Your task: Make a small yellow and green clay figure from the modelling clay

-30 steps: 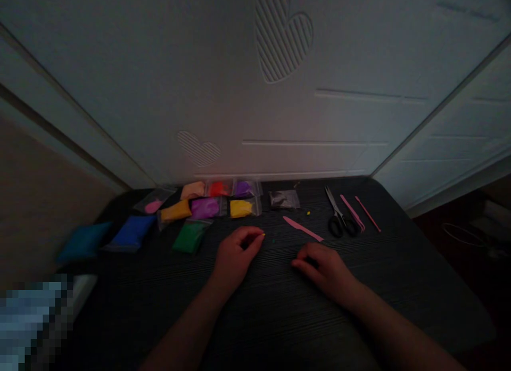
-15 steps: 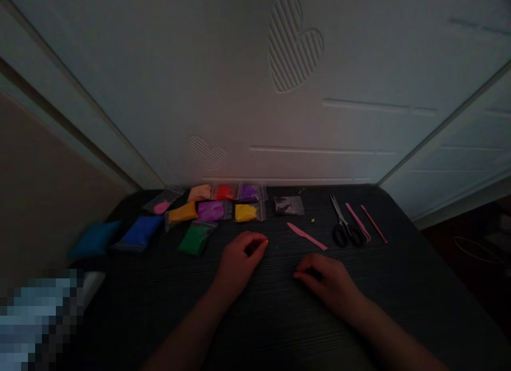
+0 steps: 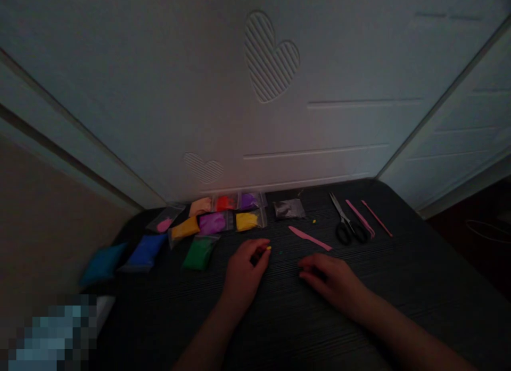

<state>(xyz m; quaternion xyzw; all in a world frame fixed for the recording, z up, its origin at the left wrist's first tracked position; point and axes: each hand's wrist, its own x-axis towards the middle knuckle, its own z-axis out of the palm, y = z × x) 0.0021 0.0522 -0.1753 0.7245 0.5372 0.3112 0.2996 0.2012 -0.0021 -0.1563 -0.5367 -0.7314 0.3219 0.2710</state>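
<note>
My left hand (image 3: pixel 246 267) pinches a tiny yellow piece of clay (image 3: pixel 269 248) between thumb and fingertips, just above the dark tabletop. To its right my right hand (image 3: pixel 333 275) is held with thumb and fingers curled close together; whether anything sits between the fingertips I cannot make out. A tiny green speck (image 3: pixel 280 252) lies on the table between the two hands. Beyond the right hand rests a pink plastic clay knife (image 3: pixel 309 238). Another small yellow bit (image 3: pixel 314 221) lies past the knife.
Black-handled scissors (image 3: pixel 346 224), a pink curved-tip tool (image 3: pixel 360 218) and a thin pink stick (image 3: pixel 377 218) lie at the right. Clay bags, among them green (image 3: pixel 198 253), yellow (image 3: pixel 248 221) and blue (image 3: pixel 144 251), spread across the left and back. A greyish bag (image 3: pixel 289 208) lies near the white panel (image 3: pixel 223 94).
The camera view has shifted and tilted. Both hands stay in nearly the same place on the table; more of the yellow piece shows at my left fingertips, and the right fingertips look slightly parted.
</note>
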